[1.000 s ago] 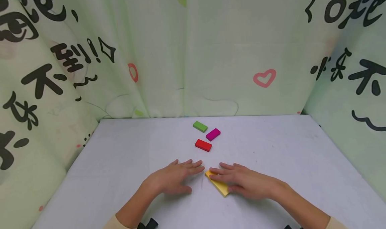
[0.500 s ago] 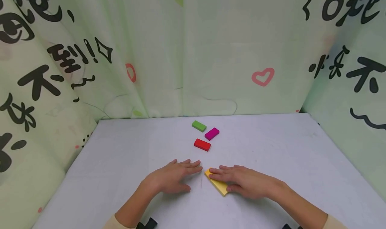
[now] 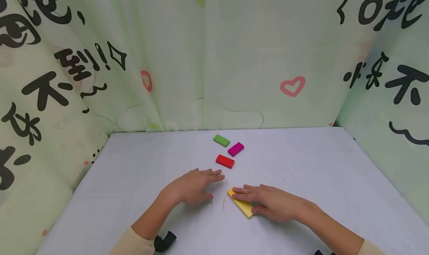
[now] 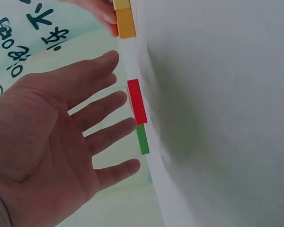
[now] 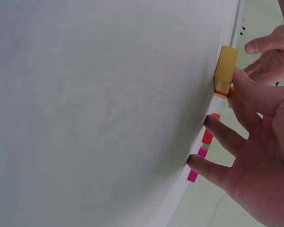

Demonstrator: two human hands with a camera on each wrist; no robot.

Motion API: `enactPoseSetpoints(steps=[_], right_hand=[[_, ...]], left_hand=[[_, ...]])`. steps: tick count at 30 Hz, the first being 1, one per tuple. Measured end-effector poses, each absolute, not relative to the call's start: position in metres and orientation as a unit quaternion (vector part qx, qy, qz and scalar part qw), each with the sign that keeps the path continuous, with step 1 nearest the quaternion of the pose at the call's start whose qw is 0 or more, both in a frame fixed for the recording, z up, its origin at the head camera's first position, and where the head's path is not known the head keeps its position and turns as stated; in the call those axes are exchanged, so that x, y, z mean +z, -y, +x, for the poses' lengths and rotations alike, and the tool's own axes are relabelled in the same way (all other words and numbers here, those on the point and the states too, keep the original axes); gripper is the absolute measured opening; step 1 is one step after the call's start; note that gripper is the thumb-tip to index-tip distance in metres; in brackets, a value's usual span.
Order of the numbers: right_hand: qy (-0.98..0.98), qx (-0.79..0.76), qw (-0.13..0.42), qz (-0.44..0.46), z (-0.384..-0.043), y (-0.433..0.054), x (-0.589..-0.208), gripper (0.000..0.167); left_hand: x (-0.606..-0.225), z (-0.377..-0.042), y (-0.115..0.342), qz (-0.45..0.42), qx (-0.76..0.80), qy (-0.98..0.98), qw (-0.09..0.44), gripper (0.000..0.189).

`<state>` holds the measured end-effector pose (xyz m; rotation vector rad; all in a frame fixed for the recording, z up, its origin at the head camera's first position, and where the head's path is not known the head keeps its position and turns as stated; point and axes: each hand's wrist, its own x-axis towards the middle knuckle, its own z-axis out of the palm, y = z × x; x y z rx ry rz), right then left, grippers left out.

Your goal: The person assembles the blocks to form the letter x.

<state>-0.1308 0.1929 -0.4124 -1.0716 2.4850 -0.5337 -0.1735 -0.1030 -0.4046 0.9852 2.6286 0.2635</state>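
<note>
My right hand (image 3: pixel 273 202) lies over a yellow block (image 3: pixel 246 209), thumb at its near end and fingers across its far part. In the right wrist view, the thumb and index finger hold the yellow block (image 5: pixel 227 66), which looks orange at one end; the other fingertips touch the table. My left hand (image 3: pixel 194 187) is left of the block, fingers spread and holding nothing. Its fingertips point toward a red block (image 3: pixel 225 161). In the left wrist view the palm of the left hand (image 4: pixel 61 127) shows, with the red block (image 4: pixel 137 101) beyond the fingers.
Behind the red block lie a magenta block (image 3: pixel 236 149) and a green block (image 3: pixel 221 140), near the white table's (image 3: pixel 301 165) back edge. A pale green curtain (image 3: pixel 241 61) with black lettering surrounds the table. A black strap piece (image 3: pixel 165 241) sits by the left sleeve.
My left hand has moved a little forward over the table, closer to the red block. The right hand and the blocks have stayed in place.
</note>
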Motion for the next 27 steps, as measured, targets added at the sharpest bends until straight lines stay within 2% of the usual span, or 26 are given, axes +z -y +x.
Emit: enactPoseSetpoints(steps=[9,27], right_hand=[[-0.882,-0.191,0.194,-0.384,-0.132,-0.192,-0.410,0.065],[-0.880,-0.200,0.201,-0.381,-0.134,-0.192,-0.411,0.065]], left_hand=[[-0.409,-0.197,0.101,0.310,0.094,-0.934,0.149,0.077],[-0.418,-0.246,0.082,0.313,0.152,-0.929,0.125,0.061]])
